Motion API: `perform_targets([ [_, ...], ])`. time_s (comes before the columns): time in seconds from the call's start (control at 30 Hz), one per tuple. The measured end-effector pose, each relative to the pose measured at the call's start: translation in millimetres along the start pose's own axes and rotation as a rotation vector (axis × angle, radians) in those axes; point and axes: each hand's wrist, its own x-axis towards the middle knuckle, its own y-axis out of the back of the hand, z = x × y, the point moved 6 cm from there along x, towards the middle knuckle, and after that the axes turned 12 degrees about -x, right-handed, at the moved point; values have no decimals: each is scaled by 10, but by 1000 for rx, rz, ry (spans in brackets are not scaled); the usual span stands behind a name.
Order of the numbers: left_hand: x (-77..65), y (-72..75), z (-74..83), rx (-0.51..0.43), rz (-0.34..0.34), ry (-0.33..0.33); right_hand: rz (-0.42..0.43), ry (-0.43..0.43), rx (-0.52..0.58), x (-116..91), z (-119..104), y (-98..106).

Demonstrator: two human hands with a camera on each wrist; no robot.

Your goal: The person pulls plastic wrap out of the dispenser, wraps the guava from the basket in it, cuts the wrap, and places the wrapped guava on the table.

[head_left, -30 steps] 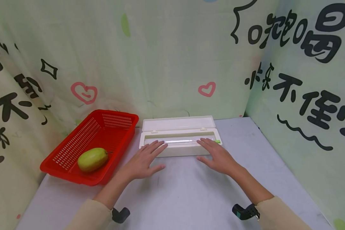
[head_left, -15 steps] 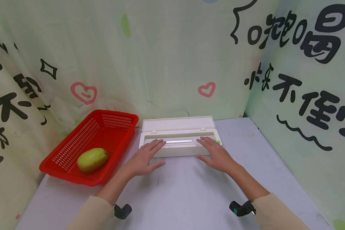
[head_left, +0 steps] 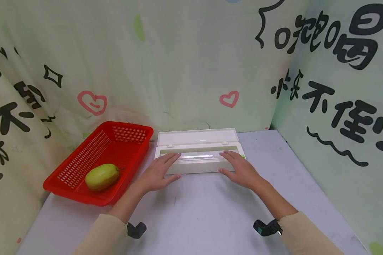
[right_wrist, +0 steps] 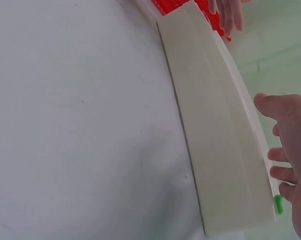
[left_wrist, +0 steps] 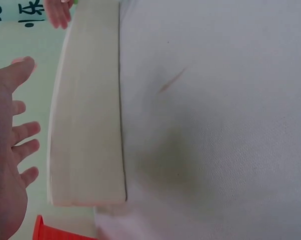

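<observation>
A long white cling film dispenser box stands at the back of the table with its lid tipped back. Glossy clear film shows inside, and a green slider peeks out at the right end. My left hand is over the left part of the box, fingers extended, thumb spread. Over the right part is my right hand, fingers also extended. Neither hand holds anything. The wrist views show both hands by the box's upper front edge; whether fingertips touch it I cannot tell.
A red plastic basket stands to the left, with a green-yellow oval fruit in it. Printed curtains hang behind and on both sides of the white table.
Both hands have shifted only slightly; the left has drawn a little to the left and up. The box, basket and fruit stay where they were.
</observation>
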Motion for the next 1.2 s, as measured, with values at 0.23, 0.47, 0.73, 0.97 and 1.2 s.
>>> perform_targets([
  [0.23,22,18,-74,-16,6,39,33,-8,-39,50,30,17],
  [0.47,36,51,-114,-27,37,45,14,-27,-9,73,86,-12],
  [0.73,48,79,-189,-30,45,106,18,-37,19,97,115,-22],
  [0.97,57,74,-242,-34,49,119,26,-49,21,109,151,-33],
  [1.2,82,51,-321,-11,52,161,18,-60,21,120,167,-55],
])
